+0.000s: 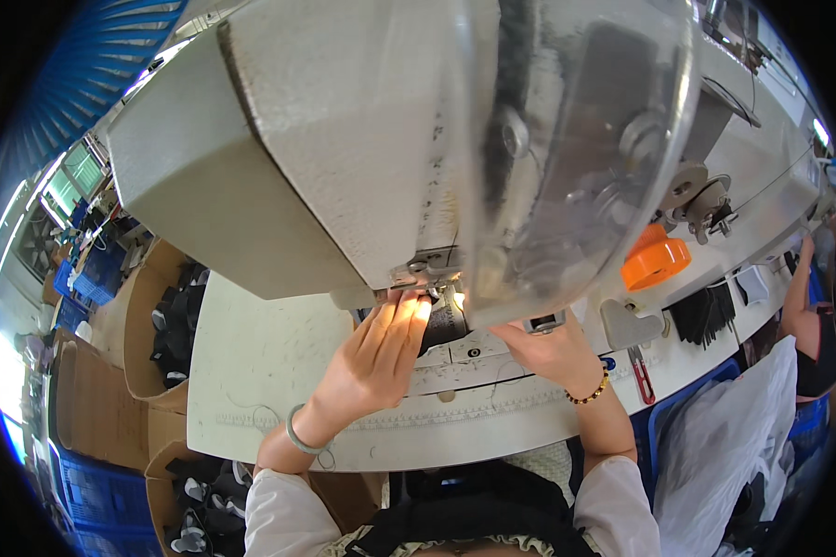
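My left hand [378, 357] lies with its fingers stretched out side by side under the head of a sewing machine [344, 148]. Its fingertips rest close to the lit needle area, at the edge of a small dark piece [446, 320], apparently fabric. A pale bangle [294, 429] circles that wrist. To the right of the needle, my right hand [559, 357] reaches in beneath the clear cover [576, 167]. The machine hides most of its fingers, so what they hold does not show. A beaded bracelet [590, 388] is on the right wrist.
Red-handled snips [641, 376] and a stack of black strips [704, 316] lie right on the white table [251, 362]. An orange knob [655, 258] juts from the machine. Cardboard boxes [139, 325] of dark pieces stand left. Another person's arm [797, 288] appears far right.
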A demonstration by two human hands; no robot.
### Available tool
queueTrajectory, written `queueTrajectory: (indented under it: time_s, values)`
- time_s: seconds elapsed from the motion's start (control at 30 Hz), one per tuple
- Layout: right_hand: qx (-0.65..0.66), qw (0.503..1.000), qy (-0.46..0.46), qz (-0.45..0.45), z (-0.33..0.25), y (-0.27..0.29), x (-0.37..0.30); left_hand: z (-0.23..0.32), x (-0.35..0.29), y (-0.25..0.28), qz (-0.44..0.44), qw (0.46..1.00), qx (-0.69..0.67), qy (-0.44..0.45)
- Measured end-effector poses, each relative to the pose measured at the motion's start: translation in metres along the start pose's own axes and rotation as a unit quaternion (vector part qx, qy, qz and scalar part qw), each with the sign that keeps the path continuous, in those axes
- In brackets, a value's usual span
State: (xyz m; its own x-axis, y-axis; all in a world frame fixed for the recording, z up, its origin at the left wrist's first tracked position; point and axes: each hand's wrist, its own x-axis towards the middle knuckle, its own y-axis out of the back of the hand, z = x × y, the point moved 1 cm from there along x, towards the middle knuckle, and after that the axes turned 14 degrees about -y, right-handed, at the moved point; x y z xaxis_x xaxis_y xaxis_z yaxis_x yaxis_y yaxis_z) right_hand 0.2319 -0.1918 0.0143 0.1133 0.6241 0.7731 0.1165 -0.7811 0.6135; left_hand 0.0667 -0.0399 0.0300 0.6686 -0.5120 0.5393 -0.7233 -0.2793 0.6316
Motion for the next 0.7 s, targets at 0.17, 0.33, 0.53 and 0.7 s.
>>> queueTrajectory:
  time_s: [0.17,0.33,0.53,0.7]
  values:
    - [-0.024,0.999,-0.012,-0.023,-0.003,0.003,0.003,0.000,0.002,0.000,0.001,1.000,0.018,-0.008]
    - [-0.004,1.000,-0.018,-0.002,-0.003,-0.001,0.005,-0.004,-0.004,-0.004,0.000,1.000,0.007,-0.010]
    - [-0.006,1.000,-0.010,0.028,0.000,-0.007,0.005,-0.006,-0.009,-0.010,0.021,1.000,-0.002,0.007]
    - [0.027,0.999,-0.002,0.033,0.005,-0.009,0.002,-0.007,-0.008,-0.017,0.125,0.992,-0.018,0.028]
